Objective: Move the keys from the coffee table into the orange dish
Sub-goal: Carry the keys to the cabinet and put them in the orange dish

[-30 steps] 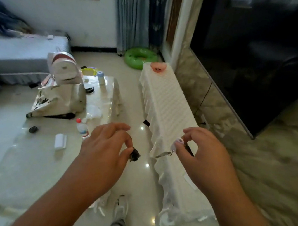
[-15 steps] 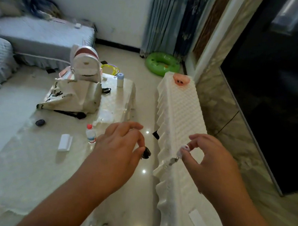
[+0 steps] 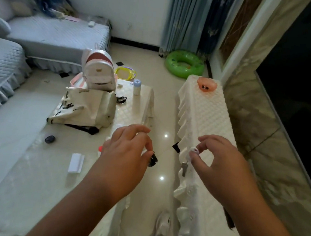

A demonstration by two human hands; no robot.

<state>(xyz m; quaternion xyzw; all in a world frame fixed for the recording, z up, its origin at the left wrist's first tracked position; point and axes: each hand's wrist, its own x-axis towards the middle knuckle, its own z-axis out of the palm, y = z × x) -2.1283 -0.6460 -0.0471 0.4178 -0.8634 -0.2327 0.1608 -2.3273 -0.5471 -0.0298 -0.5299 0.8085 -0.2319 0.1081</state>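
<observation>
My left hand [image 3: 126,153] pinches a small black key fob [image 3: 153,159] between thumb and forefinger, over the gap between the two tables. My right hand [image 3: 221,165] pinches a key with a white head [image 3: 193,151]; its metal blade [image 3: 184,167] hangs down over the near edge of the white-covered cabinet [image 3: 215,121]. The orange dish [image 3: 206,84] sits at the far end of that cabinet, with small dark things inside it. The coffee table [image 3: 26,170] lies to the left under a pale cover.
On the coffee table stand a canvas bag [image 3: 85,107], a white backpack [image 3: 97,71], a tall bottle [image 3: 137,88], a white block [image 3: 75,163] and a dark oval object [image 3: 49,139]. A green swim ring [image 3: 184,63] lies on the floor; a grey sofa [image 3: 49,36] lines the left.
The view has moved forward along the gap between the tables, so the orange dish looks nearer. Both hands keep pinching their keys, and the key's blade now hangs straight down.
</observation>
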